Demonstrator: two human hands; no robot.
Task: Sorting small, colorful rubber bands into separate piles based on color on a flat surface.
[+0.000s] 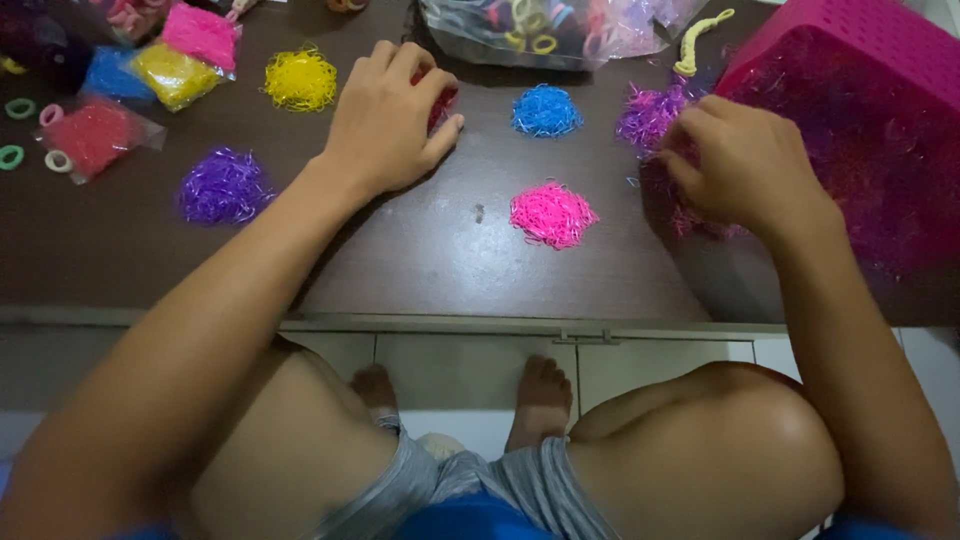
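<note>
My left hand (390, 115) rests on the dark brown table (420, 260) with its fingers curled over a small pile of red rubber bands (443, 103), mostly hidden beneath it. My right hand (745, 165) has its fingers pinched in a mixed pink and purple heap of rubber bands (655, 115) at the mouth of a tipped magenta perforated basket (860, 70). Between the hands lie a blue pile (545, 110) and a pink pile (552, 213) of bands.
A yellow pile (300, 80) and a purple pile (222, 187) lie left. Small bags of coloured bands (175, 72) and loose hair rings (12, 156) sit at the far left. A clear bag of hair ties (540, 30) lies at the back. My knees are below the table edge.
</note>
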